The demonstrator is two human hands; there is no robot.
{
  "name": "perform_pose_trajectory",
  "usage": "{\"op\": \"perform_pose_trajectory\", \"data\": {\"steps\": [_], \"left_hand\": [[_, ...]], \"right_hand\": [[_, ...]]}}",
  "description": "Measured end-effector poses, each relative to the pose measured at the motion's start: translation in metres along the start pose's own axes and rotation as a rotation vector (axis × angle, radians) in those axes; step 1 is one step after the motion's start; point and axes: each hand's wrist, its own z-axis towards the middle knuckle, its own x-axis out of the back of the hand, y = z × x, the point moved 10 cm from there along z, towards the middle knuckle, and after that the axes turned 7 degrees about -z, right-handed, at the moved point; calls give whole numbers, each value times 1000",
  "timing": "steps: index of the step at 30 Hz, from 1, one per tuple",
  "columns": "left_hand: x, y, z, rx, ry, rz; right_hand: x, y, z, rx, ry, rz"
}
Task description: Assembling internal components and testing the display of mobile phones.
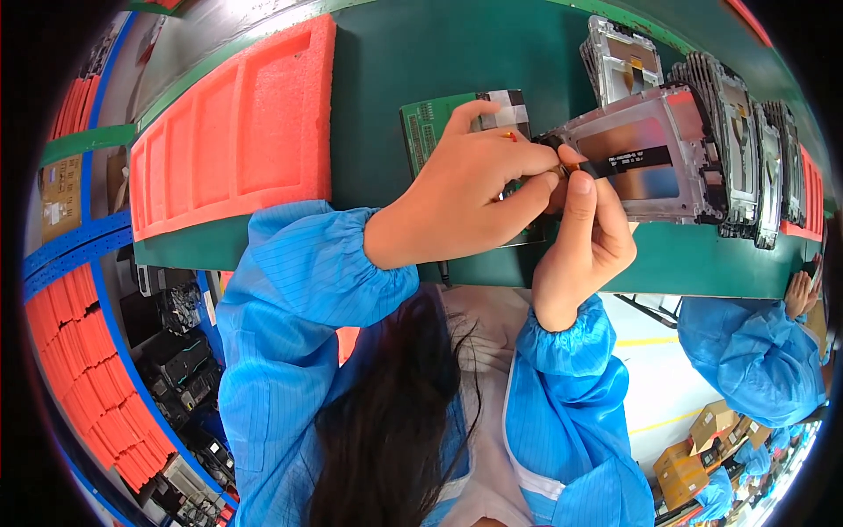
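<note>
Both my hands meet at the left end of a metal device frame (689,180) with a large window in it. A black flex cable (637,160) runs across that window to my fingertips. My left hand (470,189) reaches over a green circuit board (420,132), its thumb and index finger pinched at the cable's end while another finger sticks out. My right hand (590,241) comes from below, thumb and index finger closed on the cable beside the left fingertips. The exact cable end is hidden by the fingers.
A red foam tray (290,114) with compartments lies at the left of the green table (373,61). Stacked device frames (742,132) stand at the right, another frame (625,61) behind. Shelves with red foam (97,360) are at far left. A co-worker's blue sleeve (746,351) shows at right.
</note>
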Motion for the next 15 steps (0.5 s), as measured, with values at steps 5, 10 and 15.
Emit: {"op": "perform_pose_trajectory", "data": {"steps": [5, 10, 15], "left_hand": [[-3, -1, 1, 52, -100, 25], [-5, -1, -1, 55, -122, 45], [-3, -2, 0, 61, -107, -23]], "right_hand": [[1, 2, 1, -11, -2, 32], [0, 2, 0, -37, -12, 30], [0, 2, 0, -17, 13, 42]]}}
